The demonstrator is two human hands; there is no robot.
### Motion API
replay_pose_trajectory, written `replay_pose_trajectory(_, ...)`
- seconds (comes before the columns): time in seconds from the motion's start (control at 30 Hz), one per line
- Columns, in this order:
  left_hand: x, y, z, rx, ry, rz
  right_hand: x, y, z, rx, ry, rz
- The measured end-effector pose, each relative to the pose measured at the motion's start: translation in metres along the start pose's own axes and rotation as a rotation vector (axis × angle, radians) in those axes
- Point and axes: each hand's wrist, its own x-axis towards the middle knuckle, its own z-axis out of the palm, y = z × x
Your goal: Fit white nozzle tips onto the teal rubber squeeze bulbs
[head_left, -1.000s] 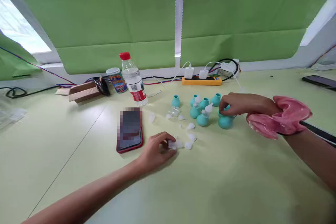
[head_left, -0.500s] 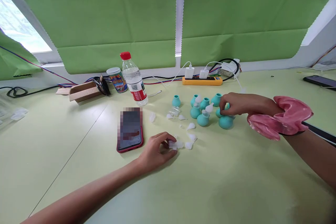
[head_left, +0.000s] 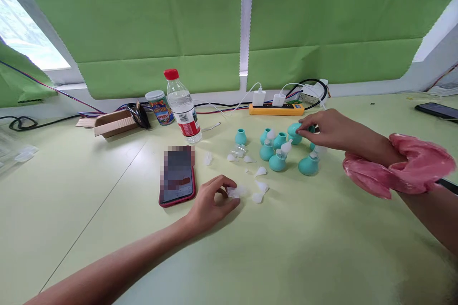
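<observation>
My left hand (head_left: 213, 198) rests on the table, thumb and fingers curled around a small clear plastic tube (head_left: 235, 192), which looks blurred. With my right hand (head_left: 324, 126) I pinch a round turquoise rubber bulb (head_left: 294, 132) at its right side; it looks tilted, and its opening is hidden. Just below that hand lies another turquoise bulb with a clear tip (head_left: 308, 165), leaning to the right. Left of it stand several more bulbs, two with translucent white nozzles, one being the front bulb (head_left: 277, 161). A lone open bulb (head_left: 241, 137) stands farther left.
Loose white nozzles (head_left: 261, 171) and clear tubes (head_left: 239, 150) lie between my hands. A phone (head_left: 177, 176), a water bottle (head_left: 184, 116), a patterned can (head_left: 160, 108) and a cardboard box (head_left: 116, 124) are on the left. Behind the bulbs sits a yellow power strip (head_left: 276, 110).
My right hand has moved up and back from the front right bulb to the bulb behind, which has tipped from upright. The tube in my left hand has shifted slightly left and up.
</observation>
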Motion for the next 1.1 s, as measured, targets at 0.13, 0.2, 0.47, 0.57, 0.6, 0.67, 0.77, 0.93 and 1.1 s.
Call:
replay_pose_trajectory(0.13,0.0,-0.001,0.0,-0.054,0.087,-0.061,-0.008,-0.028,-0.011,-0.007,0.351,-0.097)
replay_pose_trajectory(0.2,0.0,-0.002,-0.001,-0.064,0.114,-0.068,-0.014,-0.044,-0.012,0.029,0.55,-0.183)
replay_pose_trajectory(0.47,0.0,-0.005,-0.001,-0.088,0.207,-0.041,-0.039,-0.095,0.027,0.405,0.282,-0.424)
replay_pose_trajectory(0.57,0.001,-0.002,-0.002,-0.087,0.22,-0.05,-0.049,-0.111,0.051,0.653,-0.069,-0.304)
replay_pose_trajectory(0.6,0.001,-0.001,-0.002,-0.087,0.216,-0.052,-0.053,-0.115,0.058,0.701,-0.129,-0.287)
replay_pose_trajectory(0.67,0.001,0.0,-0.003,-0.088,0.197,-0.05,-0.059,-0.122,0.07,0.734,-0.141,-0.289)
replay_pose_trajectory(0.77,0.0,-0.002,-0.002,-0.089,0.18,-0.035,-0.068,-0.128,0.082,0.716,-0.034,-0.391)
replay_pose_trajectory(0.93,-0.005,-0.006,0.001,-0.085,0.205,0.054,-0.072,-0.126,0.093,0.571,0.008,-0.546)
replay_pose_trajectory(1.1,-0.004,-0.006,0.001,-0.063,0.135,-0.028,-0.062,-0.115,0.101,0.553,0.154,-0.405)
